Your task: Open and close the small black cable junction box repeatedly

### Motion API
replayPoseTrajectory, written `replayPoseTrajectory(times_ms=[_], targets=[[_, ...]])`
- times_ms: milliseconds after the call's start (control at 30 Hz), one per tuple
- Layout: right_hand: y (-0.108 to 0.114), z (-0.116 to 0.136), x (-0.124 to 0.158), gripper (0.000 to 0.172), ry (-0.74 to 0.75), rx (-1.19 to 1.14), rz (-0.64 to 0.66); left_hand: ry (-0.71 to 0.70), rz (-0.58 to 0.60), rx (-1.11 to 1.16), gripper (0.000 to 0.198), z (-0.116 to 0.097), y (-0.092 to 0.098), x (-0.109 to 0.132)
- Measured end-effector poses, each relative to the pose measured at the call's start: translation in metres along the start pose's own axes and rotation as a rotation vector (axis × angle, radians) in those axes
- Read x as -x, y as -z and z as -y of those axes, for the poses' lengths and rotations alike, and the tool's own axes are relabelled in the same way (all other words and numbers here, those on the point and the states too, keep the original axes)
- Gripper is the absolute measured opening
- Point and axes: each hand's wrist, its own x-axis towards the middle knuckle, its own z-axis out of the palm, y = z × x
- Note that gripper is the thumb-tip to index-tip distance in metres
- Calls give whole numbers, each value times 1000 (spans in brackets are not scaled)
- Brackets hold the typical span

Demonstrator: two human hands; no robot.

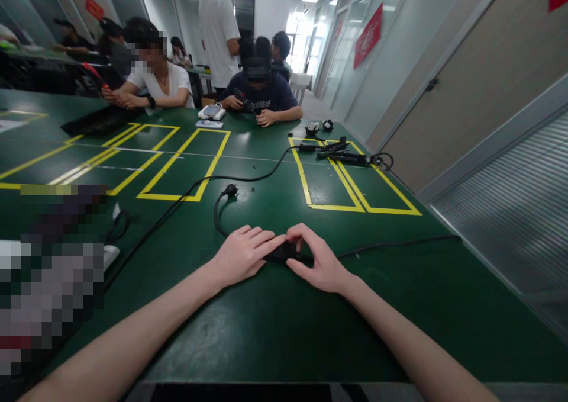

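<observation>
Both my hands rest on the green table (266,331) around a small black power adapter (284,252). My left hand (244,254) lies flat with its fingers stretched out and touching the adapter's left side. My right hand (317,260) pinches the adapter between thumb and fingers. A black cord (217,212) curls from the adapter to a plug (231,190) lying on the table behind my hands. Another thin cable (399,245) runs off to the right.
Yellow tape rectangles (186,165) mark the table. A long black cable (177,203) crosses it toward more adapters and tools (341,150) at the far right. Several people sit and stand at the far edge. A white device (212,112) lies near them.
</observation>
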Motion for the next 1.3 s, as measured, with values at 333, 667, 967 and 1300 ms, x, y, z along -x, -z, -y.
replayPoseTrajectory(times_ms=[333,667,967,1300], targets=[[0,-16,5,26,-90,110,30,199,-18,252,50,2,-5,4],[2,-15,3,18,63,259,83,214,-21,348,28,0,-2,1],[4,-16,5,25,-43,114,-67,225,-129,287,61,0,1,3],[76,-55,-7,46,-440,-450,-954,101,-57,348,29,6,-5,4]])
